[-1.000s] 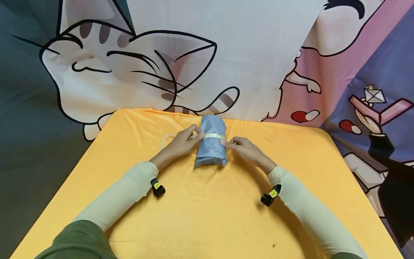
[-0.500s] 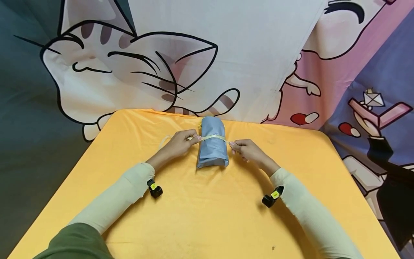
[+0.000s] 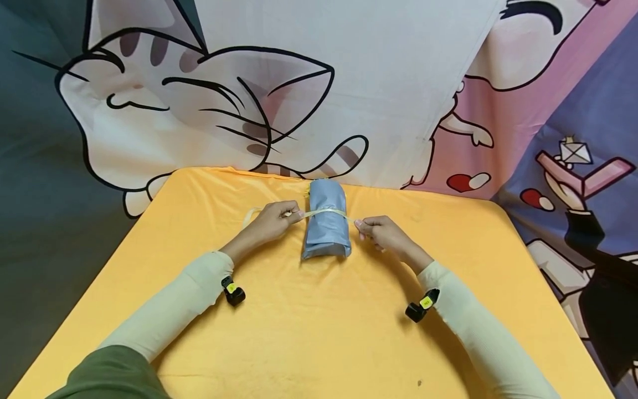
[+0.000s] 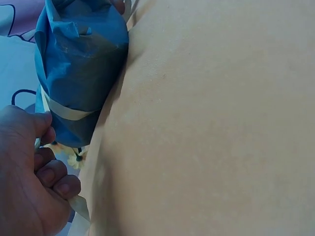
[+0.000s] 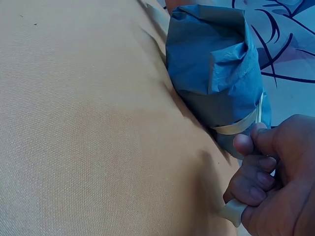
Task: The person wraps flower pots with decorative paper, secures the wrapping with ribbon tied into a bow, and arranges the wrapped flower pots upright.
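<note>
A blue paper-wrapped bundle (image 3: 326, 233) lies lengthwise near the table's far edge. Around its middle runs a pale yellow ribbon (image 3: 327, 210). To the left of the bundle, my left hand (image 3: 274, 219) pinches one ribbon end between thumb and forefinger. On the other side, my right hand (image 3: 385, 234) pinches the opposite end. Both ribbon lengths stretch sideways between bundle and fingers. Loose ribbon hangs from below the curled fingers in both wrist views. In the left wrist view, pale flowers (image 4: 75, 160) show past the bundle's far end.
A yellow cloth (image 3: 319, 321) covers the table. Behind it hangs a backdrop (image 3: 399, 83) printed with a cartoon cat and figures. Each sleeved forearm carries a small black wrist camera (image 3: 232, 291).
Both hands have drawn outward from the bundle, the left one farther left, each with a ribbon end. The ribbon now spans the gaps on both sides; the bundle has barely moved.
</note>
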{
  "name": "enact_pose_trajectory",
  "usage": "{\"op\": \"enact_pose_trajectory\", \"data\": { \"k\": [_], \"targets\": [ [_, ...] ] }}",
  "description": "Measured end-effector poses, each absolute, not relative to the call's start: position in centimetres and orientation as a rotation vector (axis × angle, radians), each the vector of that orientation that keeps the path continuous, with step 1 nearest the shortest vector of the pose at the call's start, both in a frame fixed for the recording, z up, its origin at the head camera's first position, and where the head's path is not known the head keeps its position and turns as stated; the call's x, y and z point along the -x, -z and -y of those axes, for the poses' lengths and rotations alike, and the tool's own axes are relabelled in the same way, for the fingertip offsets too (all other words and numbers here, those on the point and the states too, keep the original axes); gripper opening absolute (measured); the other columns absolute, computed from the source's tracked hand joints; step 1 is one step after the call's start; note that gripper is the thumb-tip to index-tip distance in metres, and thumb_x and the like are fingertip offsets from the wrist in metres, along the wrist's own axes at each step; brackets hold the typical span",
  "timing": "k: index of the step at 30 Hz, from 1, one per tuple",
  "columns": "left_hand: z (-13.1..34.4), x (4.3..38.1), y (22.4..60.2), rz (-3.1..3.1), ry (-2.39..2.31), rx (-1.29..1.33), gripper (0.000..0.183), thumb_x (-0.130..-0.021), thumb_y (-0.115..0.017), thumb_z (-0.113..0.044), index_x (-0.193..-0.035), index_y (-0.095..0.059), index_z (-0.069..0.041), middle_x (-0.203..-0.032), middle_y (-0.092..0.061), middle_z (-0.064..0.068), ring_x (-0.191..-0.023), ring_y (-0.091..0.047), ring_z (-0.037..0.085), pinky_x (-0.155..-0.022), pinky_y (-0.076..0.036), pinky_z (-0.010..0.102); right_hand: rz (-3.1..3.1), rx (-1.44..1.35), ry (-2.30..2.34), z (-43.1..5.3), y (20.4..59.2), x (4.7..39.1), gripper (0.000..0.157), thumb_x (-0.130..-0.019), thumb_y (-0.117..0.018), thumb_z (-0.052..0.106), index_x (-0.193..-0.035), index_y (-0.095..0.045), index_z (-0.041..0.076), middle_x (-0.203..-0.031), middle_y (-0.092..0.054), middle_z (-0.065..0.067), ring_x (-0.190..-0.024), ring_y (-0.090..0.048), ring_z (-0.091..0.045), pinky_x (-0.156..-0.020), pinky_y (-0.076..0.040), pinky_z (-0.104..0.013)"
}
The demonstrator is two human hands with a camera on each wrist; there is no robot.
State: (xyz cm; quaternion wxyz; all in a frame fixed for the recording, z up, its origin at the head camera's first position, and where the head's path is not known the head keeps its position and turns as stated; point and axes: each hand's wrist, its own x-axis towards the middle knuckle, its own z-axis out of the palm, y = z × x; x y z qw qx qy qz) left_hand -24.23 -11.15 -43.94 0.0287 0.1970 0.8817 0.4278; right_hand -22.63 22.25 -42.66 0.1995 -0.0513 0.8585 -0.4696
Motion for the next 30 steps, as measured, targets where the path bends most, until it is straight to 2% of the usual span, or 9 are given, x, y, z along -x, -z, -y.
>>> {"op": "enact_pose_trajectory", "data": {
  "k": [5,12,14,17,22,24,26,28,30],
  "targets": [
    [11.3,24.4,44.0,-2.73,-1.32,-0.599,0.028,-0.116,-0.065,-0.031,-0.098,-0.071,-0.012,-0.092,-0.063,0.003,-0.088,-0.055,0.023,-0.091,-0.044,0.04,-2.422,0.141,1.31,-22.0,42.3,22.6,0.051,-0.119,-0.056,0.045,-0.096,-0.069,0.001,-0.063,-0.041,0.006,-0.059,-0.04,-0.015,-0.054,-0.034,-0.03],
    [11.2,25.0,45.8,-2.685,-1.409,-0.622,0.029,-0.116,-0.065,-0.038,-0.095,-0.069,-0.019,-0.086,-0.058,0.001,-0.082,-0.051,0.023,-0.085,-0.042,0.039,-2.446,0.167,1.32,-21.9,43.1,22.6,0.051,-0.12,-0.055,0.042,-0.098,-0.072,-0.001,-0.065,-0.043,0.005,-0.058,-0.039,-0.014,-0.053,-0.034,-0.028],
    [11.2,25.1,46.1,-2.678,-1.419,-0.611,0.031,-0.116,-0.065,-0.041,-0.093,-0.068,-0.021,-0.085,-0.057,-0.001,-0.082,-0.052,0.021,-0.084,-0.042,0.038,-2.474,0.227,1.287,-22.1,43.1,22.7,0.05,-0.12,-0.056,0.043,-0.101,-0.074,0.0,-0.071,-0.049,0.002,-0.062,-0.042,-0.015,-0.057,-0.036,-0.029],
    [11.2,24.9,46.0,-2.641,-1.451,-0.589,0.033,-0.115,-0.066,-0.045,-0.094,-0.066,-0.021,-0.083,-0.053,-0.002,-0.083,-0.051,0.02,-0.083,-0.041,0.038,-2.523,0.314,1.219,-22.8,42.7,23.2,0.049,-0.119,-0.056,0.046,-0.108,-0.076,0.002,-0.091,-0.064,-0.005,-0.079,-0.052,-0.019,-0.071,-0.043,-0.031],
    [11.2,24.3,44.7,-2.497,-1.494,-0.522,0.032,-0.116,-0.065,-0.041,-0.102,-0.067,-0.012,-0.084,-0.048,-0.001,-0.081,-0.047,0.019,-0.081,-0.041,0.036,-2.64,0.399,1.008,-24.1,41.0,24.3,0.058,-0.12,-0.05,0.054,-0.123,-0.073,0.002,-0.12,-0.07,-0.021,-0.105,-0.061,-0.031,-0.091,-0.05,-0.044],
    [11.2,24.3,44.5,-2.443,-1.5,-0.513,0.034,-0.118,-0.063,-0.04,-0.106,-0.069,-0.008,-0.086,-0.051,0.0,-0.078,-0.048,0.019,-0.076,-0.043,0.033,-2.717,0.408,0.932,-23.9,40.4,24.5,0.062,-0.119,-0.048,0.057,-0.136,-0.07,0.001,-0.131,-0.068,-0.026,-0.116,-0.065,-0.04,-0.099,-0.055,-0.054],
    [11.2,24.3,44.3,-2.382,-1.517,-0.499,0.038,-0.119,-0.059,-0.039,-0.11,-0.07,-0.003,-0.087,-0.053,0.001,-0.077,-0.049,0.02,-0.072,-0.044,0.032,-2.758,0.402,0.945,-22.8,39.9,24.4,0.067,-0.118,-0.049,0.059,-0.154,-0.061,0.003,-0.15,-0.062,-0.028,-0.134,-0.063,-0.048,-0.112,-0.054,-0.063],
    [11.2,24.3,44.3,-2.312,-1.547,-0.465,0.043,-0.12,-0.056,-0.04,-0.113,-0.07,0.001,-0.085,-0.052,0.002,-0.075,-0.048,0.021,-0.068,-0.043,0.031,-2.751,0.422,1.027,-21.3,39.6,24.1,0.075,-0.116,-0.053,0.062,-0.17,-0.045,0.011,-0.171,-0.045,-0.027,-0.152,-0.052,-0.053,-0.123,-0.047,-0.07],
    [11.0,24.3,44.2,-2.246,-1.587,-0.411,0.048,-0.12,-0.054,-0.042,-0.113,-0.069,0.003,-0.082,-0.05,0.002,-0.073,-0.047,0.021,-0.066,-0.042,0.03,-2.702,0.463,1.105,-19.8,39.5,23.6,0.083,-0.112,-0.059,0.066,-0.179,-0.031,0.025,-0.183,-0.026,-0.024,-0.161,-0.042,-0.055,-0.128,-0.041,-0.073]
  ]
}}
